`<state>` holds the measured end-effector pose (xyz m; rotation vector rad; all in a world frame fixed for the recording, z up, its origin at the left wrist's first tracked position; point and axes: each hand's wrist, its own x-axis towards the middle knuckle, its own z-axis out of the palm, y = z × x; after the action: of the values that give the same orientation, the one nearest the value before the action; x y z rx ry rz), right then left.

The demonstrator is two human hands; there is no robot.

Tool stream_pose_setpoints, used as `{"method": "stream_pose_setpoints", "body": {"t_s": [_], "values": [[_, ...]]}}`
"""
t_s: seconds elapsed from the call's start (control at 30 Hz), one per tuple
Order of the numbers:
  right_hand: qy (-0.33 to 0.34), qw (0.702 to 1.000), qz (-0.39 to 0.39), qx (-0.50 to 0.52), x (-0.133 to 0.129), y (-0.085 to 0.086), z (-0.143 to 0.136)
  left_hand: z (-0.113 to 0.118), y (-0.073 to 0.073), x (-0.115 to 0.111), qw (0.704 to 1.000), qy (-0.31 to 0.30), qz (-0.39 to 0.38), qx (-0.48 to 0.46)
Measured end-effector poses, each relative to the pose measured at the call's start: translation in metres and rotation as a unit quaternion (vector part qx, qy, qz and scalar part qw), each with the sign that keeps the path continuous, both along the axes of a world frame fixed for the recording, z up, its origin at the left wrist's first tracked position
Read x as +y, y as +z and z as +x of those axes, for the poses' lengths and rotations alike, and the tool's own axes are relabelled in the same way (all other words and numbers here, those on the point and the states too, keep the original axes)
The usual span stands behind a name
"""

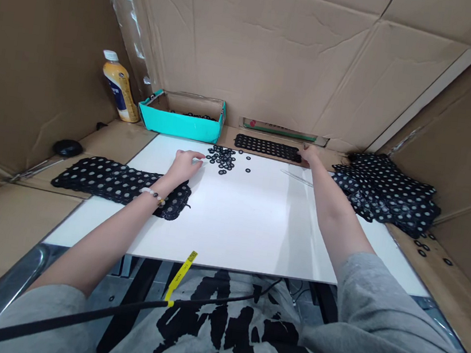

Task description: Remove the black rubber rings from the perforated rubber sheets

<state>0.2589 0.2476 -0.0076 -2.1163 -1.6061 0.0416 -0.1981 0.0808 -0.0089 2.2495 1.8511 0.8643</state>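
Left hand [182, 165] half-open, seemingly empty beside black rings [223, 157]; right hand [309, 153], grip unclear, at a dotted black strip [269, 147] best handled lightly, kept flat.

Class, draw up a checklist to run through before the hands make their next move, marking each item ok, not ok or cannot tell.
1. Left hand free, beside the loose black rings: ok.
2. Right hand at the right end of the far dotted strip: ok.
3. Firm grip on that strip: cannot tell, fingertips too small to judge.
4. All rings in one cluster: not ok, several lie apart.
5. Teal box open on top: ok.
6. Bottle capped: ok.
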Motion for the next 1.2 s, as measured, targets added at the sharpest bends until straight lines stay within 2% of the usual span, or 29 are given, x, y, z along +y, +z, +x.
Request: {"method": "stream_pose_setpoints", "body": {"t_s": [0.07,0.1,0.2,0.3,0.4,0.5,0.63,0.9,1.2], "values": [[0.003,1.0,0.0,-0.011,0.002,0.005,-0.013,0.0,0.0,0.0,1.0,-0.001,-0.003,0.003],[0.029,0.999,0.015,-0.026,0.003,0.008,-0.023,0.0,0.0,0.0,1.0,-0.002,-0.004,0.004],[0.176,0.981,0.037,-0.068,0.004,0.019,-0.066,0.0,0.001,0.001,1.0,-0.005,-0.009,0.007],[0.305,0.944,0.03,-0.119,-0.002,0.026,-0.116,0.0,0.003,0.0,1.0,-0.003,-0.012,0.008],[0.375,0.912,0.0,-0.166,-0.01,0.029,-0.156,0.0,0.004,-0.001,1.0,-0.005,-0.015,0.01],[0.377,0.906,-0.006,-0.19,-0.015,0.028,-0.18,0.001,0.004,-0.002,1.0,-0.009,-0.012,0.01],[0.361,0.911,-0.013,-0.197,-0.012,0.027,-0.192,0.002,0.003,-0.002,1.0,-0.012,-0.007,0.007],[0.321,0.928,-0.005,-0.191,-0.004,0.022,-0.198,0.003,-0.001,-0.002,1.0,-0.02,0.008,-0.002],[0.317,0.931,-0.016,-0.177,-0.005,0.022,-0.201,0.002,-0.001,-0.001,1.0,-0.022,0.003,0.007]]}}
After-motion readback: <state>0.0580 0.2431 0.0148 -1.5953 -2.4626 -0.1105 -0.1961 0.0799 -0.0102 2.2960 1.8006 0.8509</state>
